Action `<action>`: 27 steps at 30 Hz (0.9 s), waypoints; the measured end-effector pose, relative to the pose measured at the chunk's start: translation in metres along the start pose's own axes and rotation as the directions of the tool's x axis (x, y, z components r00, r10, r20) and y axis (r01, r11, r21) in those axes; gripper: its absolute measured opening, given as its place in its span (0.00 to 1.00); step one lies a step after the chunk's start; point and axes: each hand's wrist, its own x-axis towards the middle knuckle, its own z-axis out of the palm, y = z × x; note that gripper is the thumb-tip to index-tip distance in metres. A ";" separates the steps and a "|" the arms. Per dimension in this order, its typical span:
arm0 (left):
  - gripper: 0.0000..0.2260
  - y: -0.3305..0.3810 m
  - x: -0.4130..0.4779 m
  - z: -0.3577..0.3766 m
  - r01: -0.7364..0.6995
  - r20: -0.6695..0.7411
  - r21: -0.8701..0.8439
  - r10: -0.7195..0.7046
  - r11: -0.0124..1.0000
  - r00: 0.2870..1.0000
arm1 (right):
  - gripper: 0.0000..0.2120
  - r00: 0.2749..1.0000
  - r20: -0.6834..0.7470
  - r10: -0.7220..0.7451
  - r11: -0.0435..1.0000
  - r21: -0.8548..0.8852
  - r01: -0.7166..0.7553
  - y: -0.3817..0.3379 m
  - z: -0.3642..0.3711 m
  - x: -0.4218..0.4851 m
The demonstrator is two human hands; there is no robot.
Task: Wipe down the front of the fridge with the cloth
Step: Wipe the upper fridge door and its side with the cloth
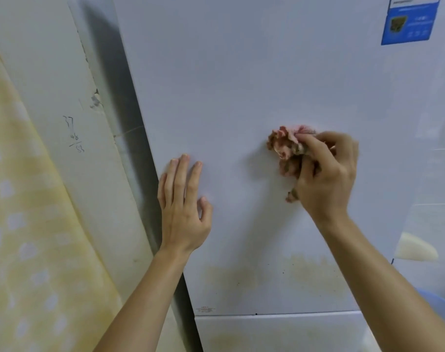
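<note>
The white fridge front (241, 85) fills most of the view. My right hand (326, 176) grips a crumpled pink cloth (283, 146) and holds it against the door, right of centre. My left hand (183, 201) lies flat on the door near its left edge, fingers straight and pointing up. Yellowish stains (312, 273) mark the door's lower part below both hands.
A blue label (409, 21) is stuck at the door's top right. A lower door or drawer (279, 331) begins below a seam. Left of the fridge are a white wall with pencilled numbers (75, 134) and a yellow patterned curtain (25, 224). A blue basin (442, 308) peeks out at lower right.
</note>
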 end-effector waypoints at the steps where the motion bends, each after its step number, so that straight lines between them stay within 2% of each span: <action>1: 0.32 0.004 0.001 0.002 -0.001 -0.003 -0.006 0.001 1.000 1.000 | 0.13 1.000 -0.023 0.007 1.000 -0.001 -0.007 -0.001 0.001 -0.002; 3: 0.33 0.011 0.003 0.006 -0.004 -0.001 -0.016 0.004 1.000 1.000 | 0.13 0.997 0.024 -0.076 0.997 -0.001 0.076 0.001 0.001 -0.030; 5: 0.33 0.018 0.003 0.010 -0.006 0.007 -0.031 0.006 1.000 1.000 | 0.12 0.961 0.157 -0.228 0.974 0.041 0.225 0.014 -0.002 -0.078; 8: 0.34 0.030 0.000 0.016 -0.014 0.040 -0.040 0.015 0.999 0.999 | 0.12 0.814 0.394 -0.427 0.903 0.142 0.405 0.046 -0.018 -0.152; 11: 0.35 0.044 -0.003 0.023 -0.028 0.061 -0.033 0.030 0.999 0.998 | 0.12 0.671 0.579 -0.464 0.875 0.182 0.448 0.077 -0.038 -0.188; 13: 0.34 0.053 -0.005 0.026 -0.033 0.063 -0.026 0.034 0.999 0.997 | 0.14 0.638 0.615 -0.463 0.875 0.204 0.438 0.085 -0.044 -0.178; 15: 0.34 0.062 -0.006 0.030 -0.026 0.076 -0.025 0.028 0.999 0.997 | 0.10 0.728 0.550 -0.409 0.908 0.172 0.381 0.083 -0.049 -0.145; 17: 0.34 0.071 -0.005 0.033 -0.012 0.081 -0.019 0.013 1.000 0.997 | 0.10 0.871 0.380 -0.311 0.950 0.091 0.300 0.078 -0.052 -0.091; 19: 0.35 0.077 -0.003 0.035 0.006 0.089 -0.009 -0.005 1.000 0.996 | 0.12 0.955 0.205 -0.213 0.975 -0.016 0.221 0.078 -0.054 -0.031; 23: 0.35 0.085 -0.004 0.037 0.037 0.081 0.014 -0.037 0.999 0.996 | 0.15 0.998 -0.024 -0.054 0.996 -0.074 0.052 0.081 -0.047 0.030; 25: 0.35 0.091 -0.003 0.039 0.034 0.073 0.022 -0.035 0.999 0.997 | 0.15 0.996 -0.031 -0.088 0.994 -0.065 0.086 0.084 -0.043 0.010; 27: 0.35 0.097 -0.002 0.042 0.033 0.066 0.024 -0.034 0.999 0.997 | 0.12 0.983 0.066 -0.172 0.984 -0.040 0.174 0.093 -0.043 -0.039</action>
